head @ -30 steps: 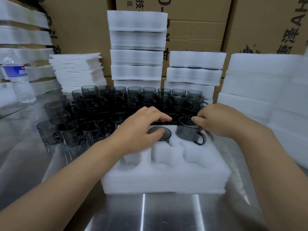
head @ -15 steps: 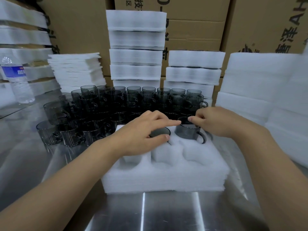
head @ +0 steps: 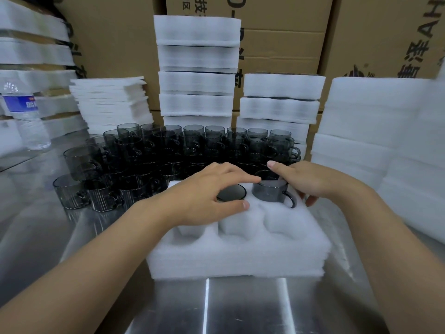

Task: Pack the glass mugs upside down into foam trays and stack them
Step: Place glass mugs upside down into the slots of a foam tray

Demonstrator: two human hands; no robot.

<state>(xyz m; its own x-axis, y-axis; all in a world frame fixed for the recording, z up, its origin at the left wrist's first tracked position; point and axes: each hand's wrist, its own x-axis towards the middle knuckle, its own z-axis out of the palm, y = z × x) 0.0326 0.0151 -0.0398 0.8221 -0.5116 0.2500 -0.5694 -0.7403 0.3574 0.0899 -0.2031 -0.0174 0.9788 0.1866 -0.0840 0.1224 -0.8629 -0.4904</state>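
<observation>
Foam tray (head: pixel 240 256) on the bench (head: pixel 168 309): left hand (head: pixel 204 196) lies spread, fingers straight, over the seated mug (head: pixel 232 192) at the tray's far edge, and right hand (head: pixel 313 182) rests straight fingers atop the raised mug (head: pixel 269 192) in its far-right corner pocket.

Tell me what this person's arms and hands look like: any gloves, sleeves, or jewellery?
Nothing worn shows in the picture. The left hand and right hand are bare: no gloves, rings or bracelets. The left forearm and right forearm are bare too, with no sleeves or watch up to the picture's edge. The fingernails in view look short and plain.
</observation>
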